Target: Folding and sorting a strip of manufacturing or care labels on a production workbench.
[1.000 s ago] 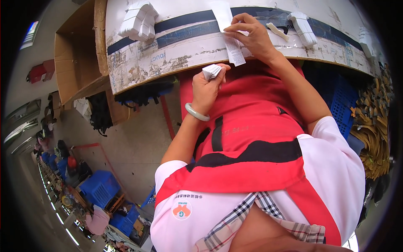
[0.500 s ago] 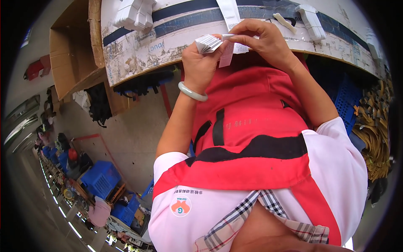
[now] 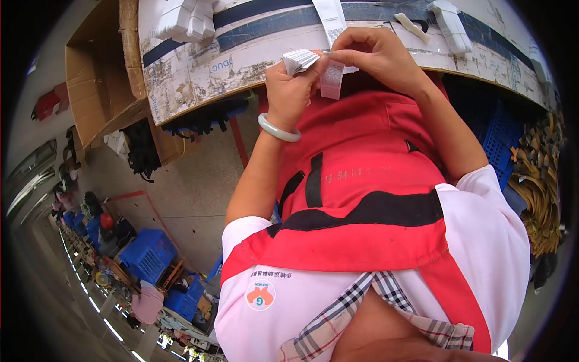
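My left hand (image 3: 291,87), below a pale bangle (image 3: 278,129), is closed round a fanned stack of white labels (image 3: 300,61). Thumb and forefinger of my right hand (image 3: 375,57) pinch the end of a printed white label (image 3: 332,79) beside the left thumb tip. This label hangs down between my hands, over the red apron (image 3: 362,145). Behind it, a long white label strip (image 3: 330,21) lies on the table. The pinched edge itself is mostly hidden by my fingertips.
The worn table (image 3: 193,90) bears bundles of white labels (image 3: 184,21) at left and another bundle (image 3: 450,27) at right, near a small cream-coloured stick-like piece (image 3: 412,28). An open cardboard box (image 3: 99,78) stands left. A blue crate (image 3: 499,145) and brown strips (image 3: 540,193) are at right.
The hanging label has swung from slanting to nearly straight and now shows its printed face. My right fingers have dipped slightly closer to the left thumb. The left hand keeps the stack.
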The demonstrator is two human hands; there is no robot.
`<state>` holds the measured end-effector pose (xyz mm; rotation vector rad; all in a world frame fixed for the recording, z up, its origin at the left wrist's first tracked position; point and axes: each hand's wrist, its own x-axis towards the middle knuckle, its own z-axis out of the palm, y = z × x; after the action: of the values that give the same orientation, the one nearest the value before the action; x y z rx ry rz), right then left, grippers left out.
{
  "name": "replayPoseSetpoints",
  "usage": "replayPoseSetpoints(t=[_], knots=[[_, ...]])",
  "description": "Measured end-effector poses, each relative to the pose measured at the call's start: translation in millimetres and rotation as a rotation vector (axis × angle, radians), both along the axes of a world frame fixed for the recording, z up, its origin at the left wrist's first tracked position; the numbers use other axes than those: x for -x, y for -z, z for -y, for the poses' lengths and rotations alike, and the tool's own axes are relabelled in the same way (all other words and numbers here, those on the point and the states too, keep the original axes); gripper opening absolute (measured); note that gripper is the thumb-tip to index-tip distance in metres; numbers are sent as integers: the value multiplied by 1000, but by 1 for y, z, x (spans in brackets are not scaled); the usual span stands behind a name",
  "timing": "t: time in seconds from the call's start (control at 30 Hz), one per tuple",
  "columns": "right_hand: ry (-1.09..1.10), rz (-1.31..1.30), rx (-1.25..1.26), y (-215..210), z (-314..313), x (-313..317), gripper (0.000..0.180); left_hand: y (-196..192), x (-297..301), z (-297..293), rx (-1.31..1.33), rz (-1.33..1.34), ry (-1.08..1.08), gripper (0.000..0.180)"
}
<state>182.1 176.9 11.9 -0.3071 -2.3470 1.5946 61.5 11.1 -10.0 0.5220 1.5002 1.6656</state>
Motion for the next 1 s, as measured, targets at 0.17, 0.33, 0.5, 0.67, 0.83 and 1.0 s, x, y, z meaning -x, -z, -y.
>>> replayPoseSetpoints(t=[0.17,0.33,0.5,0.67,0.83,1.0], knots=[[-128,202,541,-19,4,1,16,-3,20,4,38,383,269,49],[59,80,315,10,5,15,21,15,12,1,-74,359,313,38],[263,28,-381,46,-28,34,20,1,9,-5,-102,522,206,28],[243,-86,-377,45,-25,31,13,9,20,-3,-212,602,136,28],[114,-119,-65,10,-4,19,15,10,15,-14,-182,-89,-87,21],[102,-80,178,-2,3,10,19,-3,8,-10,-82,-290,-80,16]])
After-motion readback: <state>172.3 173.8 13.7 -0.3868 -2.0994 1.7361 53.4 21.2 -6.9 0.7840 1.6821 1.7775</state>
